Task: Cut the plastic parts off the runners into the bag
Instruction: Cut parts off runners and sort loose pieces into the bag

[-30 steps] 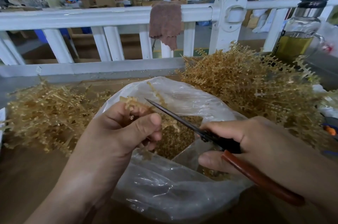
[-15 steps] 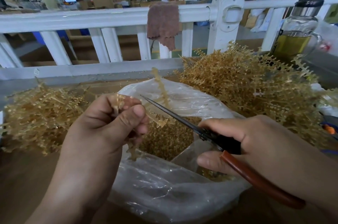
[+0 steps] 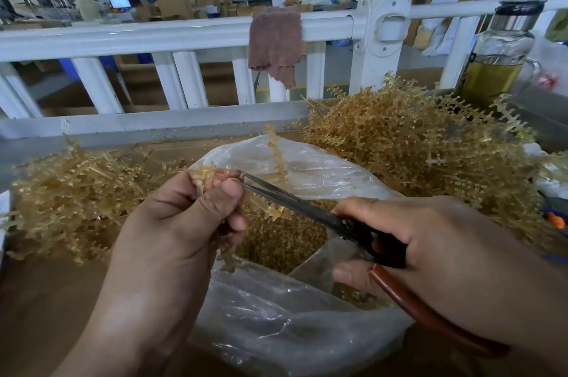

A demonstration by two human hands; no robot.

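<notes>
Directly over the open clear plastic bag (image 3: 292, 330) of cut amber parts (image 3: 276, 241), the left hand (image 3: 175, 232) pinches a parts-studded runner (image 3: 278, 161) while the right hand (image 3: 430, 241) grips red-handled scissors (image 3: 353, 226), blades slightly parted at the runner beside the left thumb.

Surface: brown worktop (image 3: 46, 309), bare at the near left, running back to a grey ledge (image 3: 153, 130).
Middle: clear plastic bag (image 3: 276, 336) sits on the worktop with its mouth open upward. Small amber cut parts (image 3: 276, 244) lie inside.
Left: left pile of runners (image 3: 70, 201), amber and loose, just beside the bag.
Right: right pile of runners (image 3: 415, 155), taller, touching the bag's far side.
Back right: glass bottle (image 3: 498, 69) of yellow-green liquid, upright, base hidden behind the right pile.
</notes>
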